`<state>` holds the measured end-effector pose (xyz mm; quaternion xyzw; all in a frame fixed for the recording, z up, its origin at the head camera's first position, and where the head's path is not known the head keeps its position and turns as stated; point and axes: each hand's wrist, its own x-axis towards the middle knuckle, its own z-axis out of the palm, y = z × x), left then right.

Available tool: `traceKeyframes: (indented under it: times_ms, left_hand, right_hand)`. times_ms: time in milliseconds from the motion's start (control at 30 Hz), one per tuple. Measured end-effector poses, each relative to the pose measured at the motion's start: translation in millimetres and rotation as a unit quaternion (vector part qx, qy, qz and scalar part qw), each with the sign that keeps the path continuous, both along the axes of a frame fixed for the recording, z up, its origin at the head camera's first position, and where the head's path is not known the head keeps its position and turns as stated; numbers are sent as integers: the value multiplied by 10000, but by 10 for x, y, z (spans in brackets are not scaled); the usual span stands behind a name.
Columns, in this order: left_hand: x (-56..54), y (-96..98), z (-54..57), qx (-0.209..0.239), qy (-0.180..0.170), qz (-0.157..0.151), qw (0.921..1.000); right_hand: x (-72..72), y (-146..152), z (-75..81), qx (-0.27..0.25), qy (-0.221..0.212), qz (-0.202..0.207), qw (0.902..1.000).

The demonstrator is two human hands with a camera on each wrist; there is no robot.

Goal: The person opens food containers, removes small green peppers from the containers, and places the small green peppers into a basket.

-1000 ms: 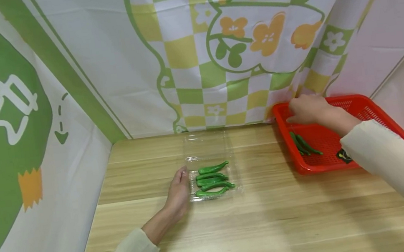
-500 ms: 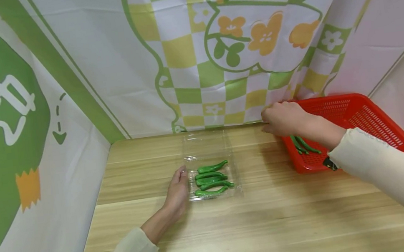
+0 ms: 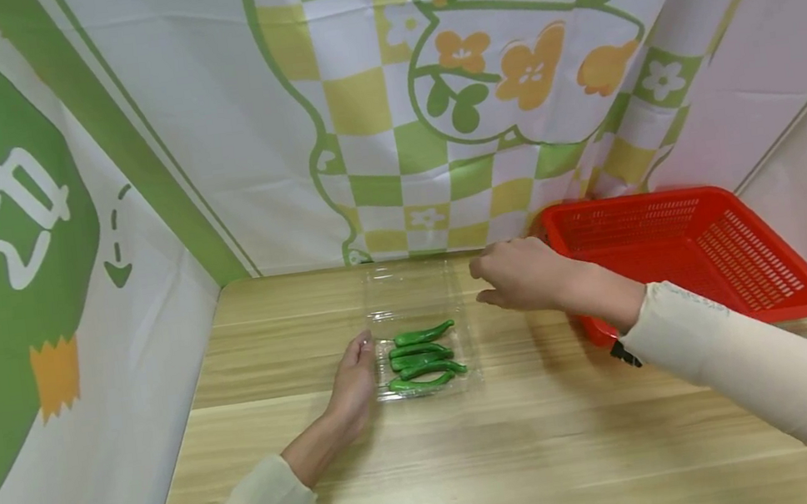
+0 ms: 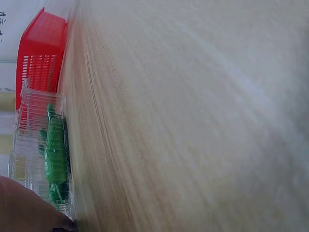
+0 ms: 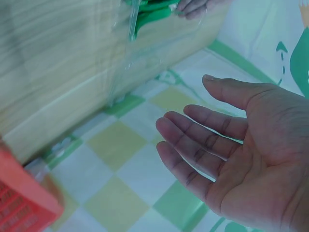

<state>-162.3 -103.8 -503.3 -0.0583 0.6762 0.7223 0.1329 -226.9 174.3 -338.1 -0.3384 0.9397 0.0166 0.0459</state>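
A clear plastic hinged box (image 3: 411, 289) lies with its lid folded back on the wooden table. Several green chili peppers (image 3: 422, 359) lie crosswise in its near half. My left hand (image 3: 352, 388) holds the box by its left side; in the left wrist view the thumb (image 4: 24, 208) is at the box's edge, and the other fingers are hidden. My right hand (image 3: 523, 275) is in the air between the box and the red basket (image 3: 743, 244). In the right wrist view its fingers are spread and slightly bent, and the palm (image 5: 260, 179) holds nothing.
The red perforated basket stands at the back right, partly covered by my right forearm (image 3: 605, 294). A patterned curtain (image 3: 424, 115) hangs along the table's back edge. A white and green sheet (image 3: 147, 258) closes off the left side.
My right hand has come out of the basket, over its left rim, and moved left toward the box. The peppers seen in the basket are now hidden by the arm. My left hand stays put.
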Motion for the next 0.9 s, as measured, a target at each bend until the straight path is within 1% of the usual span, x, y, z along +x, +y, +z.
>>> traceKeyframes:
  times_ms: [167,267,400,633,733,900]
  left_hand:
    - [-14,2,-15,17,-1,7,10000]
    - [-19,0,-23,38,7,11,10000]
    - [-19,-4,-24,58,0,56,10000]
    - [-22,15,-7,55,20,133,9999]
    - [-23,26,0,73,12,173,9998]
    - [-29,42,-8,98,-12,251,9996]
  right_hand:
    - [50,-131,-71,119,-113,129,9998]
    - [78,-206,-117,126,-179,302,9993]
    - [108,-323,-202,113,-394,539,9977]
    - [137,-530,-358,178,-776,782,9938]
    - [123,-606,-411,108,-1036,948,9900]
    - [76,-727,-516,-94,-1575,1283,9791]
